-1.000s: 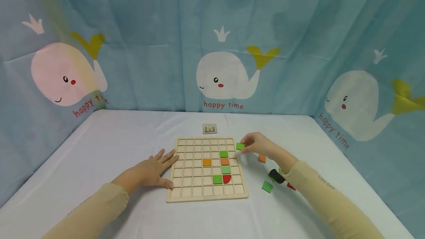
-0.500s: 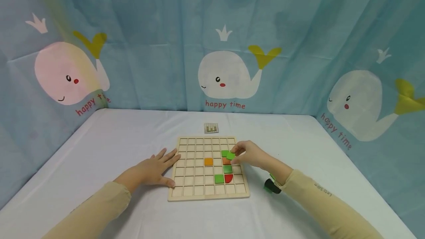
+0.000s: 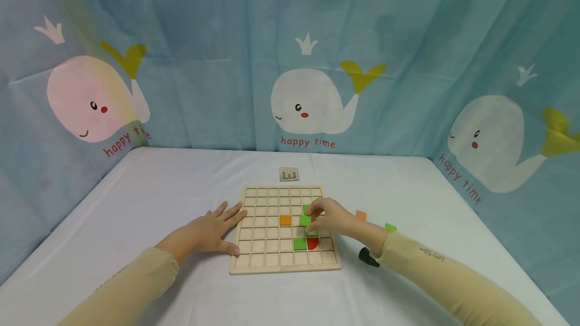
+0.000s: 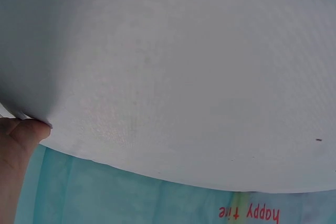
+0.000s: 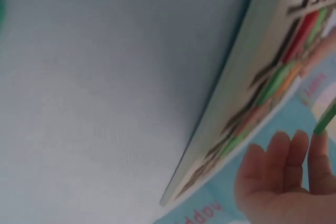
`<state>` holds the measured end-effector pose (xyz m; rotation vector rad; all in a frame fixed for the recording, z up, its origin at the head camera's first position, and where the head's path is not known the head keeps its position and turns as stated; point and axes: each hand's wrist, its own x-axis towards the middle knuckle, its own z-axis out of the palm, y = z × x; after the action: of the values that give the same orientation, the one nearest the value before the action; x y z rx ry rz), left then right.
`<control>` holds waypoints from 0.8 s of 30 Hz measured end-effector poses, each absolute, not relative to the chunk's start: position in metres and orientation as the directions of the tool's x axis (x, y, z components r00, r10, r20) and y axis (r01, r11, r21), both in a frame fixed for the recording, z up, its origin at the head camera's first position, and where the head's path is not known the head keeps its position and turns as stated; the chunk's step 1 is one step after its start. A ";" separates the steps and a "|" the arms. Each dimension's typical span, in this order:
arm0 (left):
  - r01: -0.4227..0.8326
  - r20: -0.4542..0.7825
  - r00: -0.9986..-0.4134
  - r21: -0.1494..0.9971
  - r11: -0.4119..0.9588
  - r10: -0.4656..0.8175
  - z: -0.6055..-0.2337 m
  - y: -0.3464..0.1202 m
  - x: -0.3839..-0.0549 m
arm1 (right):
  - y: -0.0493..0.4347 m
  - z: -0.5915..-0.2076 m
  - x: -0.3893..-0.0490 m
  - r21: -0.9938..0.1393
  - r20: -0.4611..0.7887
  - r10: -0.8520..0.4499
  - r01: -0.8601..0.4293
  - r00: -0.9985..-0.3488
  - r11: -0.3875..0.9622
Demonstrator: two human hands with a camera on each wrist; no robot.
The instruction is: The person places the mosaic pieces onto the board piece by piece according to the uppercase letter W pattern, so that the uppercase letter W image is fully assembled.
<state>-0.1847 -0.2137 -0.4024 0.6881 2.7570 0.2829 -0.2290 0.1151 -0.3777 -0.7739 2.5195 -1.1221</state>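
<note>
Grid board (image 3: 259, 236) w/ several tiles (image 3: 299, 244) placed, R hand (image 3: 334, 218) pinching green tile (image 3: 305, 220) above, L hand (image 3: 206, 231) splayed at edge, orange tile (image 3: 361, 215) & 2nd green one (image 3: 390, 227) left off-board.

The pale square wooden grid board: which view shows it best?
The head view: all four corners of the pale square wooden grid board show, though the left hand and right hand cover parts. The right wrist view catches only a blurred, slanted portion; in the left wrist view I cannot make it out.

Board (image 3: 260, 235) down on the table (image 3: 204, 291)! Card (image 3: 288, 174) just beyond it; orange tile (image 3: 361, 215), green tile (image 3: 390, 227), black piece (image 3: 369, 257) to its right.
</note>
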 end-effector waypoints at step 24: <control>0.427 -0.234 -0.845 0.244 0.870 0.481 -0.397 -0.212 -0.183 | 0.086 -0.389 -0.232 -0.712 -0.108 -0.600 -0.360 -0.793 0.603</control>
<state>-0.1831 -0.2115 -0.3970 0.6839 2.7539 0.2638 -0.2317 0.0861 -0.3893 -0.7755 2.4967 -0.9993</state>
